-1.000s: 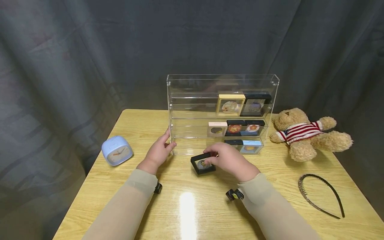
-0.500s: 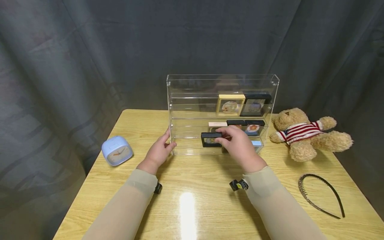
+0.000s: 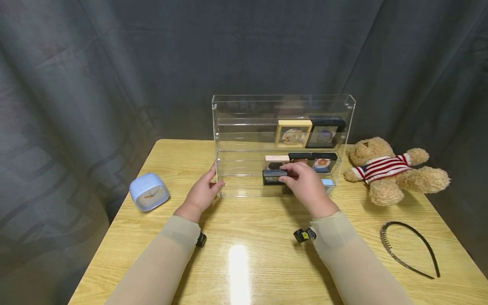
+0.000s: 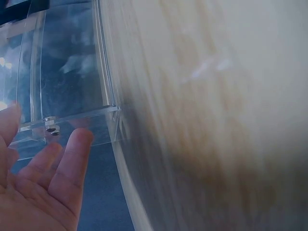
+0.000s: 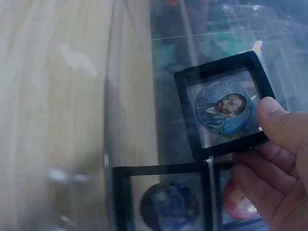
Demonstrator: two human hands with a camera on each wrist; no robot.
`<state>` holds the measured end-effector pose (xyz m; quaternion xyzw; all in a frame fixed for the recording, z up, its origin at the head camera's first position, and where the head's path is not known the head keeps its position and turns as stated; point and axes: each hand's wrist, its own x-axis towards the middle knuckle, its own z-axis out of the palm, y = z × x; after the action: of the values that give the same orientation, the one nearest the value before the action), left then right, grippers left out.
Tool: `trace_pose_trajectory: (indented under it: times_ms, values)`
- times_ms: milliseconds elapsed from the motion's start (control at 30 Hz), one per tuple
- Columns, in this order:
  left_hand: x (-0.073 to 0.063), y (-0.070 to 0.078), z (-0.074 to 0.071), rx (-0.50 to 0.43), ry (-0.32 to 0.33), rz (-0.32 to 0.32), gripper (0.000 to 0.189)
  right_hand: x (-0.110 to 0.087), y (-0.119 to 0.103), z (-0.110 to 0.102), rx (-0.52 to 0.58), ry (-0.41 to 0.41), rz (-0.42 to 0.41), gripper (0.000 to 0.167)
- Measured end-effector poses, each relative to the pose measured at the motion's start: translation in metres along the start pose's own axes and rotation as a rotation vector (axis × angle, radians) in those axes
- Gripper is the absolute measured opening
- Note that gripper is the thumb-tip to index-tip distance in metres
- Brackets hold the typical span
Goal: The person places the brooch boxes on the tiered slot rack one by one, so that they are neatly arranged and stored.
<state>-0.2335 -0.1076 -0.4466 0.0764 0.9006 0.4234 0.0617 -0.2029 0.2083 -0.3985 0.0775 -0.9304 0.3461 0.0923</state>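
Note:
A clear acrylic display rack (image 3: 244, 140) with stepped tiers stands at the back of the table. My left hand (image 3: 200, 194) holds its left side panel, thumb at the front edge and fingers along the outside; in the left wrist view the fingertips (image 4: 81, 137) lie right at the panel. In my right hand (image 3: 308, 186) a small black square display frame (image 5: 231, 103) is pinched by its right side, thumb in front and fingers behind. A round blue picture badge shows inside it. The frame is tilted, over the rack's lowest tier, beside another black frame (image 5: 161, 169).
Other framed badges fill the rack's right side: a yellow frame (image 3: 281, 127), a larger black one (image 3: 328, 123), a pink one (image 3: 277, 158). A blue alarm clock (image 3: 148, 192) stands left. At right lie a teddy bear (image 3: 385, 169) and a black headband (image 3: 423, 239).
My right hand has lifted the black frame from the table, carried it back to the rack's lowest tier, then shifted it slightly right. The left hand stays at the rack's side.

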Motion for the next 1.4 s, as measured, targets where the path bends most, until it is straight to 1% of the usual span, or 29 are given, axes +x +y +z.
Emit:
trace_pose_trajectory:
  times_ms: [233,467,700,867,1100,1200,1300,1400]
  values:
    - [-0.001,0.0,0.0,0.009,0.004,0.001,0.074,-0.003,0.011,0.01,-0.041,-0.026,0.004,0.032]
    - [-0.003,-0.001,0.0,0.021,0.003,-0.002,0.074,-0.005,0.02,0.014,-0.109,-0.03,-0.029,0.031]
    - [-0.004,-0.001,-0.001,0.0,-0.002,-0.002,0.075,-0.005,0.019,0.014,-0.194,-0.057,-0.052,0.032]
    - [-0.004,0.0,-0.001,0.002,-0.003,-0.011,0.074,-0.007,0.017,0.013,-0.231,-0.07,-0.057,0.031]
    - [-0.003,0.002,0.0,0.007,-0.006,-0.012,0.073,-0.012,0.02,0.014,-0.282,-0.045,-0.105,0.03]
    - [-0.003,0.002,0.0,0.008,-0.008,-0.014,0.073,-0.015,0.022,0.015,-0.287,-0.045,-0.12,0.031]
    - [-0.003,0.002,0.001,0.015,-0.01,-0.015,0.074,-0.019,0.023,0.013,-0.26,-0.057,-0.133,0.034]
    - [-0.004,0.003,0.001,0.044,-0.01,-0.013,0.074,-0.024,0.022,0.009,-0.238,-0.085,-0.143,0.035]
